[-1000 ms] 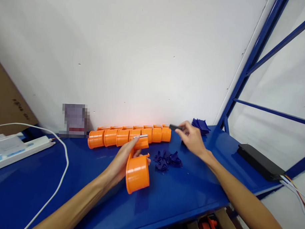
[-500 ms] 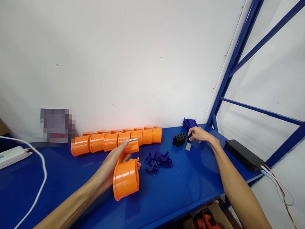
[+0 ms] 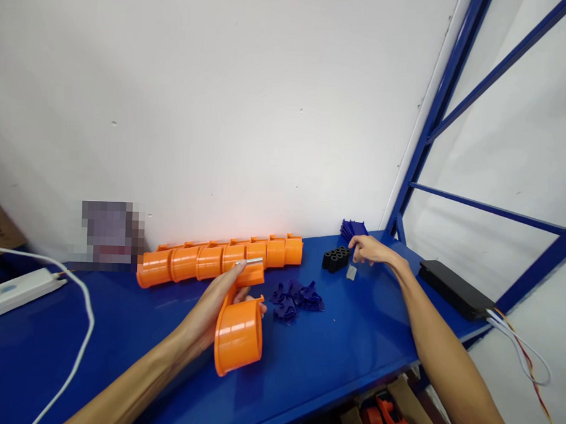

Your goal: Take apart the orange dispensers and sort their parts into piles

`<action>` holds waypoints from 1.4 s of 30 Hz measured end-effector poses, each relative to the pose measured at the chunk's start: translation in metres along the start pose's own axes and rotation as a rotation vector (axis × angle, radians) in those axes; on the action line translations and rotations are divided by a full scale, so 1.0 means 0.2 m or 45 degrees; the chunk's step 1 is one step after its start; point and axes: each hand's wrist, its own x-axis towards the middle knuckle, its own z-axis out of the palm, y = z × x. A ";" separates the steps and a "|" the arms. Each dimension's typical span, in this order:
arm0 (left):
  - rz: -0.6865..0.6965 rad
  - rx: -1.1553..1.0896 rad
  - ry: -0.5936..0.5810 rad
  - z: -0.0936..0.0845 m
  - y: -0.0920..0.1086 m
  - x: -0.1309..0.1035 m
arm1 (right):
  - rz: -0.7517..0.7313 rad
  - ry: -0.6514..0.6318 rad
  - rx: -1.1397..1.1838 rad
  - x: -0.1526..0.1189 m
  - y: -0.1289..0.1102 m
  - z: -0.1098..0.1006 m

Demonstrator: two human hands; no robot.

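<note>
- One orange cup (image 3: 238, 337) over the blue table (image 3: 333, 359), fingers of the left hand (image 3: 213, 305) clamped on it
- Right hand (image 3: 368, 249) beside black tubes (image 3: 336, 259), fingers bent; cannot tell whether they hold anything

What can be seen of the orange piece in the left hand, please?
The orange piece looks like smooth, shiny plastic. Its wide, rounded end is lower in the view, with a raised rim at the left and a small lip on top. A narrow band joins this to a smaller block with a silvery strip along its top. The left hand grips it, thumb beside the strip, hiding part of the middle. Whether it touches the blue table is unclear.
</note>
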 end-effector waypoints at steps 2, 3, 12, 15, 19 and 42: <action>0.021 0.048 -0.101 0.00 0.00 -0.01 | -0.039 0.181 -0.074 -0.01 -0.03 -0.02; 0.045 0.085 -0.155 0.00 -0.01 -0.01 | -0.107 0.314 -0.105 -0.02 -0.06 -0.02; 0.264 0.427 -0.392 0.03 -0.06 -0.02 | -0.918 0.236 0.335 -0.33 -0.57 0.41; 0.211 0.621 -0.503 0.02 -0.06 -0.03 | -1.017 -0.100 0.311 -0.38 -0.64 0.52; 0.216 0.822 -0.553 0.00 -0.07 -0.02 | -0.998 -0.309 0.362 -0.36 -0.62 0.54; 0.278 0.493 -0.169 -0.03 0.07 0.01 | -0.787 -0.961 0.441 -0.29 -0.44 0.19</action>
